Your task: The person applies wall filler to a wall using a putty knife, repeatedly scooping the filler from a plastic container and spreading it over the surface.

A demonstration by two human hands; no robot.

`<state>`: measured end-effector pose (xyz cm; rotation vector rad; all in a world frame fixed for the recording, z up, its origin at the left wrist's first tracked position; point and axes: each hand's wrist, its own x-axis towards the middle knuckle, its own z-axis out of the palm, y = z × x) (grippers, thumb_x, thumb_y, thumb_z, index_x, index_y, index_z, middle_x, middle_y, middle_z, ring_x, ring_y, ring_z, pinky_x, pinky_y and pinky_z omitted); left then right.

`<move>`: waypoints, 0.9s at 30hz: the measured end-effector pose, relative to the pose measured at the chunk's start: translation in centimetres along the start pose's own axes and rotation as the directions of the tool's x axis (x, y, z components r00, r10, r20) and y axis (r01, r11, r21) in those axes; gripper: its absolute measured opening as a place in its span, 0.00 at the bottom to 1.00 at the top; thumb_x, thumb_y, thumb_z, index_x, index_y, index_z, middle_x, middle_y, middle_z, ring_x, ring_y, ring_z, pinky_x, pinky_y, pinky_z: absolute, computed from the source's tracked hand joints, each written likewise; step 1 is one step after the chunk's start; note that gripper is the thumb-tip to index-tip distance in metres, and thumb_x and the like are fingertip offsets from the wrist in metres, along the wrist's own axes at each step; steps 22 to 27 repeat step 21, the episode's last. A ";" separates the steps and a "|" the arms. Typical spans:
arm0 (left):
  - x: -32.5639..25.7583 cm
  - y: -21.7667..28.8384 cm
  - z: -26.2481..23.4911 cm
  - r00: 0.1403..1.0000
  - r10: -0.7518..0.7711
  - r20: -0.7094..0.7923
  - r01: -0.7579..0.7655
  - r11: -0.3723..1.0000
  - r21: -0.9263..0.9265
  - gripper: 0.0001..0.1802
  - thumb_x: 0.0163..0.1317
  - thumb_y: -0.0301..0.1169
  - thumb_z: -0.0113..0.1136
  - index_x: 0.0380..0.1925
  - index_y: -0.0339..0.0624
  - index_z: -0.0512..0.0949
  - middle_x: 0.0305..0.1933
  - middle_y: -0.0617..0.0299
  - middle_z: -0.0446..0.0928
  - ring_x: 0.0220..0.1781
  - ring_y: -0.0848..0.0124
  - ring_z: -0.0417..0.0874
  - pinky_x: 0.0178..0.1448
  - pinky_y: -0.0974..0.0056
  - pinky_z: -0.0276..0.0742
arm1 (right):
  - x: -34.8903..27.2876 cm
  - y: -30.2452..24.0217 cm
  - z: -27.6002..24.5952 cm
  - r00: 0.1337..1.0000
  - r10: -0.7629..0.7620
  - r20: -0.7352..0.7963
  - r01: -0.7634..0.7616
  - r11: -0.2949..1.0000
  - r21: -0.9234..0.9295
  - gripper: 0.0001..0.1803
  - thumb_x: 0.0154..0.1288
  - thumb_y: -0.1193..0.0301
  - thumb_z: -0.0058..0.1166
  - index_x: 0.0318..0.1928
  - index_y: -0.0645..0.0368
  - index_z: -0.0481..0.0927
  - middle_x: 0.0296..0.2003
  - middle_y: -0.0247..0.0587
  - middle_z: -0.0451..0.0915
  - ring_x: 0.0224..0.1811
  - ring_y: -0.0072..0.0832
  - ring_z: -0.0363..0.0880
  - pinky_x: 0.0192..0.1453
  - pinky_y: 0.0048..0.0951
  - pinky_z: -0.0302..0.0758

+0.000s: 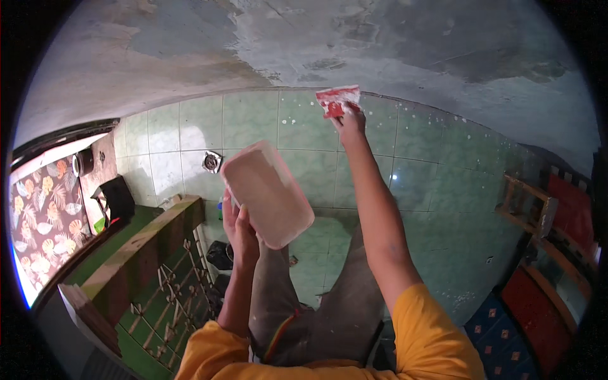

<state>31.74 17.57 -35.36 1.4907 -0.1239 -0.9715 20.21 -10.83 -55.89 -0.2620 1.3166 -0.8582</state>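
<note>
My left hand (241,231) grips a rectangular plastic tub (269,193) by its lower left edge, the thumb lying over the near side. The tub is tilted, with a pinkish rim and a pale beige inside. My right arm reaches far forward, and my right hand (350,120) is closed on a red putty spreader (335,101). White paste coats much of the spreader and some of the fingers. Its far edge is close to the foot of the grey patched wall (354,44); I cannot tell whether they touch.
Pale green floor tiles (304,171) carry white splatters near the wall. An ashtray (212,161) lies left of the tub. A railing with a wooden top (142,250) and metal scrollwork runs at left. Wooden-framed furniture with red panels (538,294) stands at right.
</note>
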 end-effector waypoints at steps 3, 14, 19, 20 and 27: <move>0.8 0.7 -2.2 0.997 0.063 -0.037 -0.064 0.998 -0.026 0.38 0.67 0.37 0.55 0.72 0.36 0.53 0.66 0.54 0.68 0.65 0.67 0.71 0.69 0.61 0.66 | 4.5 2.3 3.9 0.992 0.040 0.122 -0.057 0.989 0.137 0.17 0.72 0.75 0.48 0.59 0.60 0.69 0.54 0.47 0.77 0.55 0.41 0.80 0.61 0.45 0.80; 1.9 2.5 -6.1 0.991 0.054 -0.125 -0.059 0.998 -0.038 0.35 0.63 0.39 0.56 0.66 0.34 0.59 0.63 0.53 0.69 0.65 0.64 0.70 0.68 0.60 0.65 | 1.3 0.9 10.2 0.998 -0.067 0.009 0.059 0.938 0.343 0.16 0.70 0.78 0.50 0.57 0.61 0.69 0.52 0.44 0.76 0.54 0.39 0.80 0.61 0.44 0.81; 1.0 3.0 -6.2 0.992 0.045 -0.114 -0.050 0.998 -0.039 0.35 0.62 0.39 0.56 0.66 0.34 0.60 0.63 0.53 0.68 0.64 0.65 0.70 0.69 0.60 0.65 | -0.6 -1.2 6.7 0.992 -0.125 -0.031 0.129 0.963 0.239 0.17 0.70 0.74 0.55 0.57 0.59 0.71 0.54 0.43 0.77 0.57 0.38 0.79 0.62 0.43 0.79; 1.1 2.5 -6.3 0.995 0.032 -0.100 -0.037 0.998 -0.050 0.36 0.62 0.40 0.56 0.66 0.33 0.59 0.63 0.53 0.68 0.64 0.64 0.70 0.69 0.60 0.65 | 1.4 -0.6 5.9 0.991 -0.111 -0.073 0.123 0.975 0.188 0.19 0.70 0.73 0.56 0.58 0.59 0.70 0.52 0.42 0.77 0.54 0.37 0.81 0.56 0.38 0.82; 1.1 2.1 -6.2 0.997 0.038 -0.071 -0.041 0.998 -0.042 0.38 0.61 0.41 0.58 0.67 0.34 0.58 0.64 0.53 0.67 0.65 0.63 0.70 0.69 0.58 0.64 | 3.4 0.1 4.8 0.988 -0.101 -0.119 0.117 0.984 0.135 0.20 0.69 0.71 0.57 0.59 0.58 0.70 0.51 0.42 0.78 0.52 0.36 0.82 0.49 0.33 0.85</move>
